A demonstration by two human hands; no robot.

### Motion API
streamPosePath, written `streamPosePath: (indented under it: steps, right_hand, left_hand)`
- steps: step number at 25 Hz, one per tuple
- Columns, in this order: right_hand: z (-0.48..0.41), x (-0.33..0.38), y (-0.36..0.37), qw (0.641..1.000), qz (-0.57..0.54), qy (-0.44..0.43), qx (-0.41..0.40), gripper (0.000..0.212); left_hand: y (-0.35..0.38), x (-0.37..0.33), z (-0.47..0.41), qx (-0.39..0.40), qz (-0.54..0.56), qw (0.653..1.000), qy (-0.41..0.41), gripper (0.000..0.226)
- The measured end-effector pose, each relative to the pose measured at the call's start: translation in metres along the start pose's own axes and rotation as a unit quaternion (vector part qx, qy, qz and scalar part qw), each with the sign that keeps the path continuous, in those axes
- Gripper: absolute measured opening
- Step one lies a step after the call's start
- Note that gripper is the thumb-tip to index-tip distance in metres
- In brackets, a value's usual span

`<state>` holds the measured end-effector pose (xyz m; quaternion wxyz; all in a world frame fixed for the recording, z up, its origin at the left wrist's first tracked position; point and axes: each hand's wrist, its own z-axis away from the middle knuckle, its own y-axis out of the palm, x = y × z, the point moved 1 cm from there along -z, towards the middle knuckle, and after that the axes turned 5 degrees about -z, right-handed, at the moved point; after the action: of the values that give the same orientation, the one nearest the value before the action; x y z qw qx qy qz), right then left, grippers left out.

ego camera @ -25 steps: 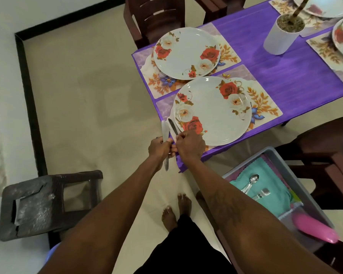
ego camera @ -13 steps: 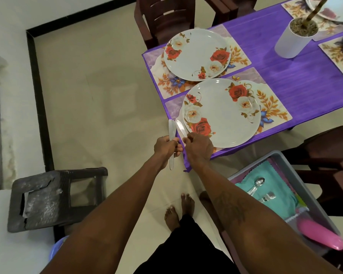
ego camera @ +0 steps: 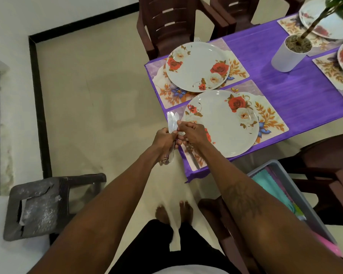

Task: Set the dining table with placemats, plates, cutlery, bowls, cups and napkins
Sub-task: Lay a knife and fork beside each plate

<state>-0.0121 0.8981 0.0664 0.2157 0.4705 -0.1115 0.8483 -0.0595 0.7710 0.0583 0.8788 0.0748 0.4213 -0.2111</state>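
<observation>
2 hands: both are meeting at the near-left corner of the tabletop, which a purple cloth is covering.
Left hand: its grip is closing around a bundle of knives; the blades are pointing up and away, and the handles are sticking out below the fist.
Right hand: its fingertips are pinching 1 blade in the bundle, just beside the left hand.
Knife on the mat: 1 more knife is lying under the right wrist, on the left strip of the near placemat, beside the plate.
Near plate: it is sitting on the near placemat, white with red roses, just right of the hands.
Far plate: it is resting on its own floral placemat, just behind the near setting.
Other settings: 2 more plates are showing at the far right edge, each on a mat.
Plant pot: a white pot is standing upright on the cloth between the settings.
Bin: a grey bin is sitting low at the right, holding a teal cloth.
Chairs: 1 brown chair is standing behind the far plate; a worn grey stool is sitting on the floor at the left.
</observation>
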Motion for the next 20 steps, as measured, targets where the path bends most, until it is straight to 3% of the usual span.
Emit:
streamPosePath:
  steps: [2, 5, 9, 14, 17, 20]
  right_hand:
    - [-0.006, 0.005, 0.011, 0.998, -0.057, 0.016, 0.024, 0.025]
    - [-0.016, 0.013, 0.026, 0.997, -0.055, 0.051, 0.005, 0.013]
    - [-0.044, 0.027, 0.055, 0.994, -0.067, 0.07, -0.04, 0.015]
    - [-0.095, 0.05, 0.092, 0.991, -0.028, 0.061, -0.117, 0.019]
    - [-0.113, 0.063, 0.097, 0.987, 0.019, 0.007, -0.161, 0.023]
    - [-0.121, 0.065, 0.095, 0.969, -0.088, 0.015, -0.23, 0.009]
  left_hand:
    - [-0.007, -0.009, -0.006, 0.018, 0.018, 1.0, -0.003, 0.027]
    - [-0.02, -0.022, -0.018, 0.063, 0.078, 0.995, -0.028, 0.023]
    - [-0.046, -0.038, -0.042, 0.103, 0.117, 0.986, -0.051, 0.029]
    - [-0.086, -0.058, -0.095, -0.017, 0.046, 0.997, -0.062, 0.014]
    - [-0.104, -0.071, -0.113, -0.004, 0.031, 0.996, -0.078, 0.01]
    - [-0.108, -0.084, -0.122, -0.018, -0.033, 0.996, -0.082, 0.015]
